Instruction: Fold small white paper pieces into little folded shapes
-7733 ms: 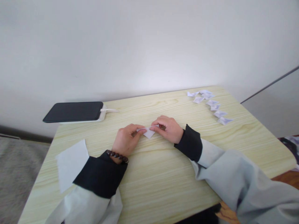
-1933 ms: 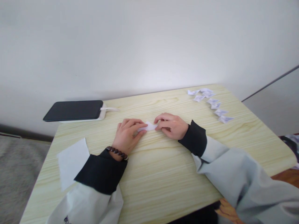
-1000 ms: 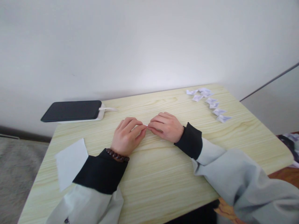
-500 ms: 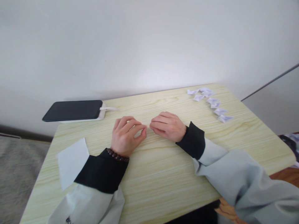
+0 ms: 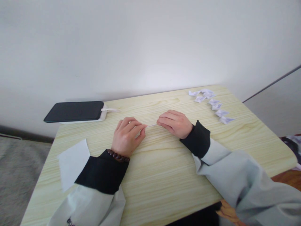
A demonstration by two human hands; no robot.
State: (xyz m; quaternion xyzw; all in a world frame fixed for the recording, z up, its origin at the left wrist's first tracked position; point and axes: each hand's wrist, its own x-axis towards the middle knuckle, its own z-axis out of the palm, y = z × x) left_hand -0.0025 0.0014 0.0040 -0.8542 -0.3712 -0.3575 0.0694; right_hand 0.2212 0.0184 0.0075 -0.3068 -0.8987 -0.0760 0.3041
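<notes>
Between my two hands stretches a thin white strip, which looks like folded paper [image 5: 151,125] seen edge-on. My left hand [image 5: 128,136], a dark beaded bracelet at its wrist, pinches the strip's left end between thumb and fingers. At the right end, the fingertips of my right hand [image 5: 175,124] are closed on it. Most of the paper is hidden by the fingers, so its folded shape cannot be made out. Both hands are just over the middle of the wood-grain table [image 5: 164,182].
Several small folded white paper pieces [image 5: 221,113] stand in a line at the back right. A white paper sheet [image 5: 72,163] lies by my left sleeve. A dark phone [image 5: 75,111] rests on a white block with a white cable [image 5: 110,110]. The wall [image 5: 150,47] borders the table's back.
My right hand has moved right and slightly away from me, widening the gap between the hands. The white strip now shows between them. My left hand has hardly moved.
</notes>
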